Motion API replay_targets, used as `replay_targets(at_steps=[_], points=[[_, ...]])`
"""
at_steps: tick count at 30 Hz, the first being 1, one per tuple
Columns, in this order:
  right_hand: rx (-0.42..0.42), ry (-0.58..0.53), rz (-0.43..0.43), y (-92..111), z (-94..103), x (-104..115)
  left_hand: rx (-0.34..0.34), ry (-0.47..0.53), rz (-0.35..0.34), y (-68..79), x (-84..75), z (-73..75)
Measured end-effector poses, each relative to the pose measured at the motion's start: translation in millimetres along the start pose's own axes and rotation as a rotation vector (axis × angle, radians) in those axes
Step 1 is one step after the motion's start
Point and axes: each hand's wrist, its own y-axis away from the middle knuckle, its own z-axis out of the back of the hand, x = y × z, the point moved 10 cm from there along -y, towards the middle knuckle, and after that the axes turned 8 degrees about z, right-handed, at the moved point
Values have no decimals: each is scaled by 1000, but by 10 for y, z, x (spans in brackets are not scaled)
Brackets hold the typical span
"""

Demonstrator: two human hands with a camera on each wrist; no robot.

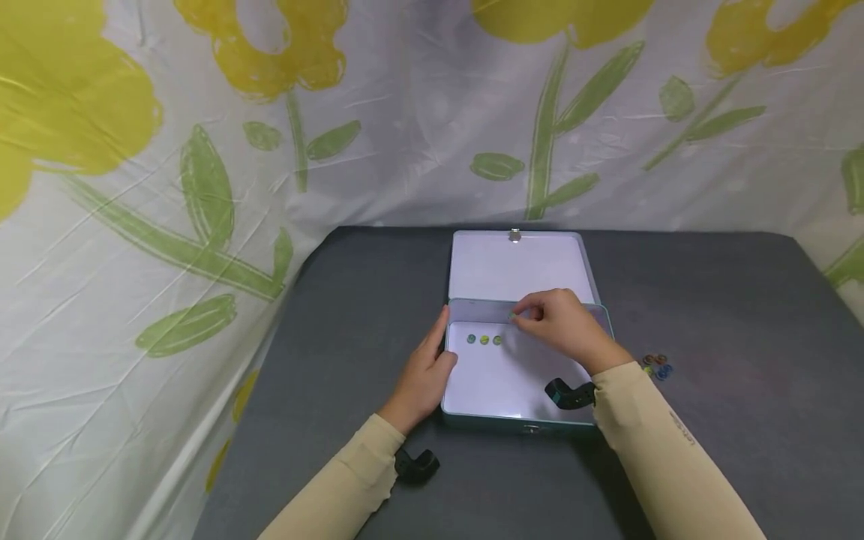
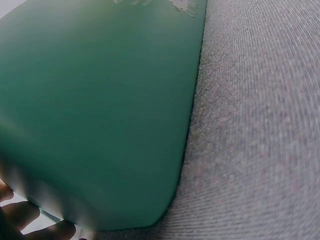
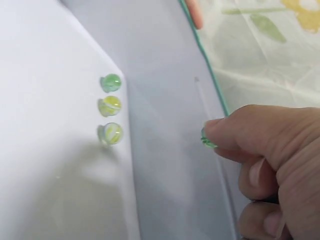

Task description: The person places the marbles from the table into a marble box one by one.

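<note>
A metal box (image 1: 516,379), green outside and white inside, lies on the dark table with its hinged lid (image 1: 516,262) laid back. My left hand (image 1: 421,375) rests along the box's left side, its fingers mostly straight against the outer wall and the thumb at the rim. Above the far part of the box, my right hand (image 1: 556,322) pinches a green glass marble (image 3: 206,139) between thumb and forefinger. Inside, near the far wall, a green marble (image 3: 110,82), a yellow marble (image 3: 110,105) and a yellowish clear marble (image 3: 111,133) sit in a row.
Right of the box, several loose marbles (image 1: 658,366) in brown, blue and yellow-green lie clustered on the grey table cloth (image 1: 736,337). A metal clasp (image 1: 515,235) stands at the lid's far edge. Behind the table hangs a flowered curtain (image 1: 418,120).
</note>
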Motion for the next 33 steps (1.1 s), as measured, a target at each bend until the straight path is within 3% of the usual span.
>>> replay_targets(at_steps=[13,33], points=[[121,78,11,-32,-213,-23,-6,12,-28,-18,9,0],[200,155,-9,-45,-357,-73,-11,9,-25,-38,26,-5]])
